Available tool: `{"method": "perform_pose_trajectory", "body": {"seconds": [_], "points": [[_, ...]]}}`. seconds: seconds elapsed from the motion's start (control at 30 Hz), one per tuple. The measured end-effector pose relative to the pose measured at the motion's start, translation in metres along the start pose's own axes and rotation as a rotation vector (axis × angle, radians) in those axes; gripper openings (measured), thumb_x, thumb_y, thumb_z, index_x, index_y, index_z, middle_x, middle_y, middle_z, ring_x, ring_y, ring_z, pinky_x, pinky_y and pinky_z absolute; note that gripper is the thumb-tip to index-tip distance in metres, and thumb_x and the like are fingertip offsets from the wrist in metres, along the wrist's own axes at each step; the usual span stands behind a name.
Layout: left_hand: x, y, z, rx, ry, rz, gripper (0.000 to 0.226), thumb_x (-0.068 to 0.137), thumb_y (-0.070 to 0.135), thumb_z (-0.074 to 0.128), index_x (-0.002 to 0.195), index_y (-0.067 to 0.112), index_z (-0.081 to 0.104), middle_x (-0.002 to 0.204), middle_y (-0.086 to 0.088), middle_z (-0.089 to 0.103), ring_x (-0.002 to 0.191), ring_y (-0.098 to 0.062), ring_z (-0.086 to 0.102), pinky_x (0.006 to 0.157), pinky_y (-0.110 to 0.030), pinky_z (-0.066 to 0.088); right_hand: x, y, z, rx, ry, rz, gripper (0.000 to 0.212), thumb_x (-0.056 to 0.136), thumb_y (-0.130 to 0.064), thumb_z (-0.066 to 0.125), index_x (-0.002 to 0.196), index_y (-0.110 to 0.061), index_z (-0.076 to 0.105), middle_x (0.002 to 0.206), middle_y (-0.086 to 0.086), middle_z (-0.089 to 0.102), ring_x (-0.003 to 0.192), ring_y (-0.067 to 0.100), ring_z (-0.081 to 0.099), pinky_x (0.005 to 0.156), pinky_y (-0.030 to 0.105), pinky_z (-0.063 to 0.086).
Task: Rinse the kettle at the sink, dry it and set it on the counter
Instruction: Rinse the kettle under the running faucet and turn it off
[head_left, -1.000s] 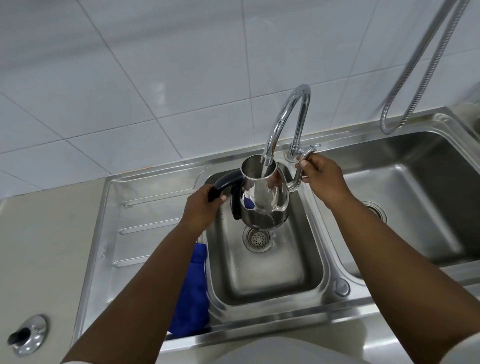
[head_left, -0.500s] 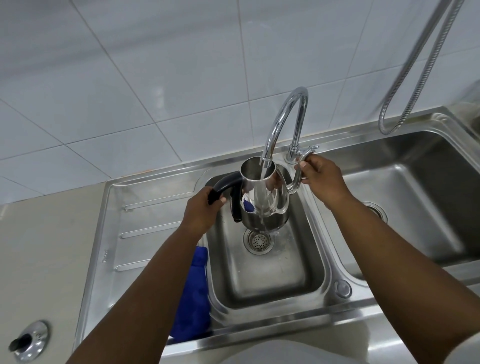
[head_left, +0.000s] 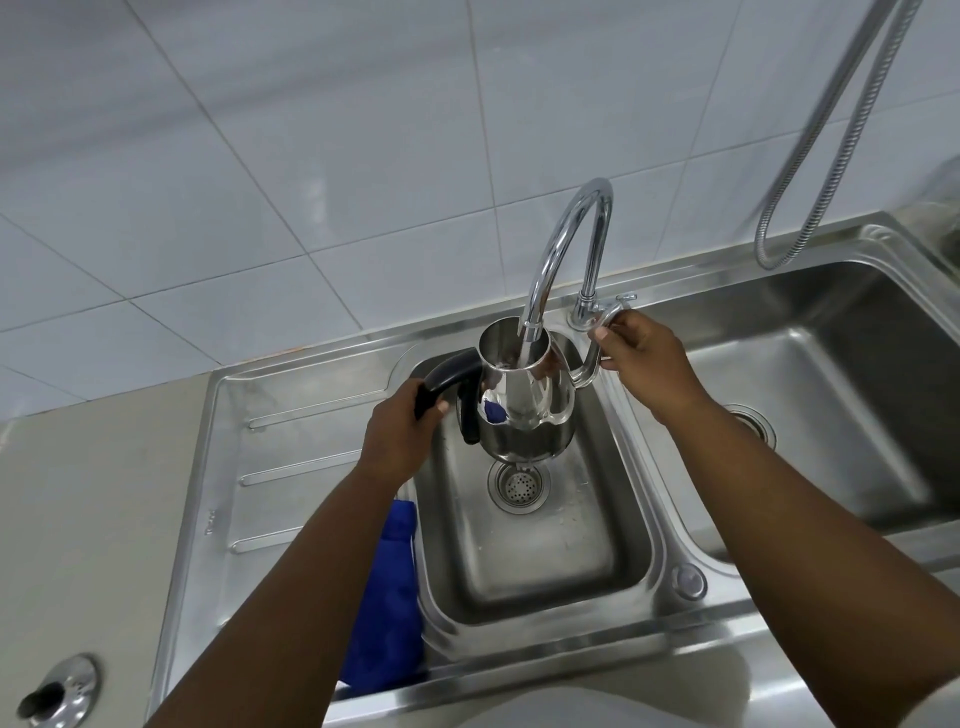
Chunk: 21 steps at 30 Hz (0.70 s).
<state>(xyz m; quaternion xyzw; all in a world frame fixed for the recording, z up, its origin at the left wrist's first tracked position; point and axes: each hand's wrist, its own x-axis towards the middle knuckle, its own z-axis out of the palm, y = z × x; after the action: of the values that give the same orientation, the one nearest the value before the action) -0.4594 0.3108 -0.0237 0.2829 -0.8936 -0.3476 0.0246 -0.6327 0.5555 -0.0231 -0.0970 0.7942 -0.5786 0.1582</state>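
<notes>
A shiny steel kettle (head_left: 524, 395) with no lid hangs upright over the small sink basin (head_left: 657, 525), above the drain. My left hand (head_left: 400, 436) is closed on its black handle. Water runs from the curved chrome tap (head_left: 571, 223) straight into the kettle's open mouth. My right hand (head_left: 644, 358) is pinched on the tap lever (head_left: 618, 306), right above the tip of the kettle's spout. A blue cloth (head_left: 389, 597) lies on the draining board at the basin's left edge, partly under my left forearm.
The beige counter (head_left: 93, 519) lies left of the ribbed draining board (head_left: 291, 467). A steel lid with a black knob (head_left: 57, 691) sits on its near left corner. A larger basin (head_left: 831, 415) is to the right, and a metal hose (head_left: 810, 156) hangs above it.
Both hands and the kettle hold their places under the running tap. A trickle seen below the kettle half a second ago no longer shows.
</notes>
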Motion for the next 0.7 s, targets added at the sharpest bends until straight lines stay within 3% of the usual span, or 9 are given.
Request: {"method": "perform_pose_trajectory", "body": {"seconds": [0.1, 0.17, 0.23, 0.33, 0.47, 0.57, 0.7], "points": [[0.000, -0.003, -0.002, 0.014, 0.025, 0.029, 0.026, 0.094, 0.036, 0.056, 0.113, 0.017, 0.055, 0.087, -0.003, 0.064, 0.082, -0.024, 0.062, 0.075, -0.035, 0.050, -0.002, 0.004, -0.003, 0.177, 0.057, 0.039, 0.022, 0.097, -0.015, 0.054, 0.109, -0.025, 0.070, 0.108, 0.004, 0.073, 0.101, 0.023, 0.070, 0.095, 0.042, 0.056], [0.000, -0.004, -0.002, 0.013, 0.030, 0.031, 0.027, 0.094, 0.035, 0.056, 0.114, 0.017, 0.055, 0.087, -0.003, 0.065, 0.082, -0.023, 0.062, 0.074, -0.033, 0.048, -0.002, 0.012, -0.007, 0.152, 0.165, 0.010, 0.032, 0.093, -0.016, 0.050, 0.119, -0.020, 0.068, 0.114, 0.006, 0.071, 0.106, 0.023, 0.067, 0.098, 0.042, 0.052], [0.001, -0.005, -0.002, 0.005, 0.037, 0.034, 0.027, 0.094, 0.035, 0.056, 0.115, 0.017, 0.055, 0.087, -0.004, 0.065, 0.081, -0.022, 0.063, 0.072, -0.031, 0.047, 0.002, 0.018, -0.012, -0.139, 0.197, -0.091, 0.047, 0.091, -0.013, 0.046, 0.136, -0.013, 0.059, 0.140, 0.011, 0.060, 0.127, 0.028, 0.058, 0.113, 0.040, 0.042], [0.002, -0.005, -0.002, -0.012, 0.043, 0.037, 0.027, 0.094, 0.036, 0.056, 0.114, 0.019, 0.055, 0.088, -0.003, 0.066, 0.082, -0.023, 0.064, 0.074, -0.034, 0.051, 0.010, 0.027, -0.014, -0.617, 0.018, -0.180, 0.068, 0.093, 0.000, 0.047, 0.156, -0.010, 0.026, 0.168, 0.010, 0.017, 0.150, 0.036, 0.025, 0.123, 0.039, 0.024], [0.003, -0.004, -0.001, -0.051, 0.052, 0.015, 0.026, 0.093, 0.037, 0.056, 0.113, 0.020, 0.057, 0.089, -0.005, 0.067, 0.084, -0.024, 0.065, 0.078, -0.040, 0.054, 0.019, 0.035, -0.009, -0.913, -0.111, -0.111, 0.089, 0.091, -0.005, 0.053, 0.159, -0.017, -0.003, 0.169, -0.001, -0.019, 0.156, 0.036, 0.003, 0.116, 0.052, 0.034], [0.004, -0.006, -0.001, -0.056, 0.058, 0.001, 0.028, 0.093, 0.039, 0.056, 0.114, 0.021, 0.056, 0.089, -0.004, 0.068, 0.084, -0.024, 0.065, 0.080, -0.043, 0.055, 0.030, 0.024, -0.009, -0.928, -0.102, -0.065, 0.090, 0.092, -0.009, 0.053, 0.160, -0.020, -0.006, 0.168, -0.004, -0.021, 0.157, 0.031, -0.002, 0.112, 0.052, 0.038], [0.006, -0.006, -0.001, -0.057, 0.071, -0.002, 0.028, 0.093, 0.038, 0.056, 0.115, 0.021, 0.056, 0.090, -0.004, 0.068, 0.084, -0.024, 0.066, 0.081, -0.043, 0.055, 0.044, 0.014, -0.015, -0.811, -0.127, -0.028, 0.084, 0.095, -0.010, 0.051, 0.160, -0.022, -0.002, 0.169, -0.003, -0.016, 0.157, 0.032, -0.001, 0.119, 0.054, 0.028]]}}
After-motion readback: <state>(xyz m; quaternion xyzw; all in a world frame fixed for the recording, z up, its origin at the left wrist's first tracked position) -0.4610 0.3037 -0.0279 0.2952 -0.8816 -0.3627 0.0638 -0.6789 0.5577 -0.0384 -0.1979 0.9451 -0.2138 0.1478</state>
